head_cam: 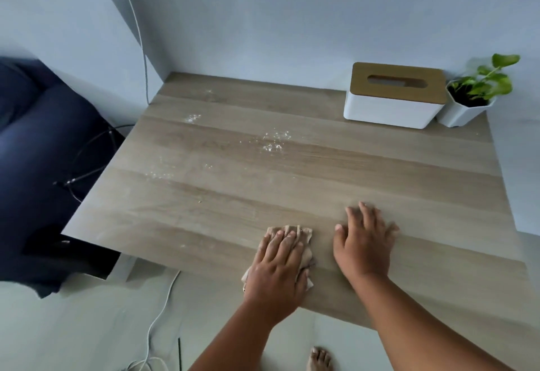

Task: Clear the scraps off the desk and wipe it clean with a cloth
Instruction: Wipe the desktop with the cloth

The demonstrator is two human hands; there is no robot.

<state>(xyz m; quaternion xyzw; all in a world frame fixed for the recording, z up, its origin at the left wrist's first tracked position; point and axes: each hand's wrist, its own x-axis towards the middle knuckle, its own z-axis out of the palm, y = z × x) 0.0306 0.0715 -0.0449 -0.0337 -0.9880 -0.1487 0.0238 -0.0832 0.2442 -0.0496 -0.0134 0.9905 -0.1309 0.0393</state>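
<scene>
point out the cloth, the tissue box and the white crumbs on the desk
cloth point(304, 232), head view, on the bunched edge past the left hand's fingertips
tissue box point(388, 107), head view, on its white front wall
white crumbs point(273, 141), head view, on the largest scatter mid-desk

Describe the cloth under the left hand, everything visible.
The cloth is a beige, crumpled rag of soft fabric, lying bunched and flat on the wooden desk at its near edge. The left hand presses on it with straight fingers and covers most of it; wrinkled folds show past the fingertips and a corner sticks out near the wrist, over the desk edge. The right hand lies beside it on the desk, apart from it.
</scene>
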